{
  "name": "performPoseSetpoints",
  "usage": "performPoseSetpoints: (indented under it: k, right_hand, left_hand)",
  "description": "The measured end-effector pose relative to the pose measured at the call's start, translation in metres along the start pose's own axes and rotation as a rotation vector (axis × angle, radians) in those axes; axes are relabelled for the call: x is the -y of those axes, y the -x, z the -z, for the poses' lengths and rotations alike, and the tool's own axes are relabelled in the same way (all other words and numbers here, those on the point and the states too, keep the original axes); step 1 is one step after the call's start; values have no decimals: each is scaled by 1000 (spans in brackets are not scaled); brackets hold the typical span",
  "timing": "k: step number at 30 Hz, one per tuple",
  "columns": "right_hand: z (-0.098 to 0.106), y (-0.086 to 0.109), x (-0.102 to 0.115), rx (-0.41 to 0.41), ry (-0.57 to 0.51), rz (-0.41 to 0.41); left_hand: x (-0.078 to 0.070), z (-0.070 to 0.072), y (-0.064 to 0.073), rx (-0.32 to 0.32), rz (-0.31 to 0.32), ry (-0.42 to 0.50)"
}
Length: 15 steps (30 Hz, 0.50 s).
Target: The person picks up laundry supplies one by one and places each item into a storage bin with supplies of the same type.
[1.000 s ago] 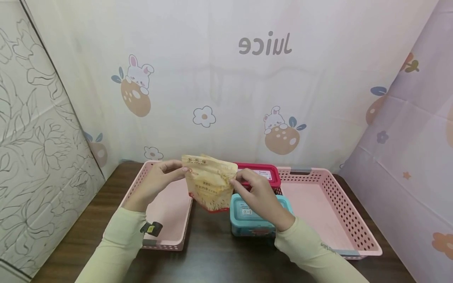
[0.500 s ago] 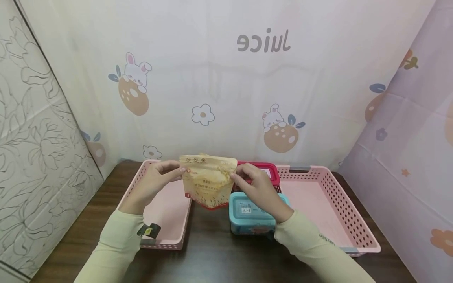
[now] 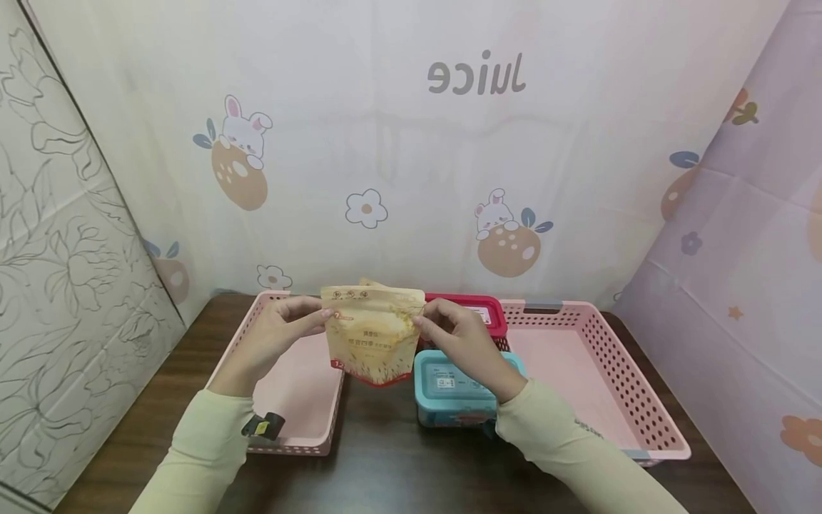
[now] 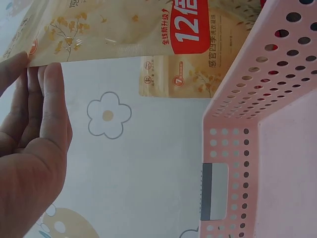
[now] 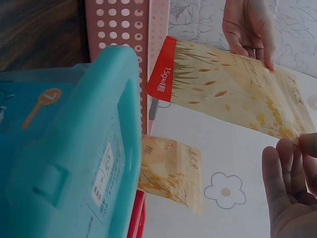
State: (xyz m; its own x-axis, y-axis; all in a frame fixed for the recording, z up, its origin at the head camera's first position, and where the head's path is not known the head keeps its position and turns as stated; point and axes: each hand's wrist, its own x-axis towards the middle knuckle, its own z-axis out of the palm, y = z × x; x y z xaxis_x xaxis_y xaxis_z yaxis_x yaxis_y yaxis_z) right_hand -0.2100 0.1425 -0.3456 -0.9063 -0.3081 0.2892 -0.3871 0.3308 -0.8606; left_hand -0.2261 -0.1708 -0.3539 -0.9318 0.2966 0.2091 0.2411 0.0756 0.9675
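Near the centre of the head view, a pale-yellow pouch (image 3: 372, 339) with a red lower border is held up between two hands, its printed face toward the camera. The left hand (image 3: 272, 339), left of centre, pinches the pouch's left edge near the top between thumb and fingers; the right hand (image 3: 462, 339) pinches the opposite edge in the same way. In the left wrist view the pouch crosses the top of the frame, with a red panel reading "12倍"; in the right wrist view its red end reads "15g×4颗". A second yellow pouch (image 5: 171, 171), similarly printed, shows at lower centre of that view, beside the teal box (image 3: 443, 385).

In the head view the teal box sits right of centre at the lower middle, partly covered by the right hand and wrist. Behind it is a box with a red lid (image 3: 494, 314). One pink perforated basket (image 3: 330, 428) lies at lower left under the left forearm, another pink basket (image 3: 584, 371) at lower right. All rest on a dark wooden table (image 3: 379, 475). A printed curtain (image 3: 308, 164) fills the upper frame, with "Juice" reading mirrored.
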Motion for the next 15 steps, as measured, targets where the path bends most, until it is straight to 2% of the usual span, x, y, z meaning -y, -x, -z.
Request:
performPoseSetpoints:
  k: [10, 15]
  right_hand:
    - [-6, -3, -4, -25, -69, -2]
    - [-11, -6, -3, -15, -81, -4]
  left_hand:
    - [1, 6, 2, -12, -22, -10]
    - [1, 10, 6, -40, -17, -26]
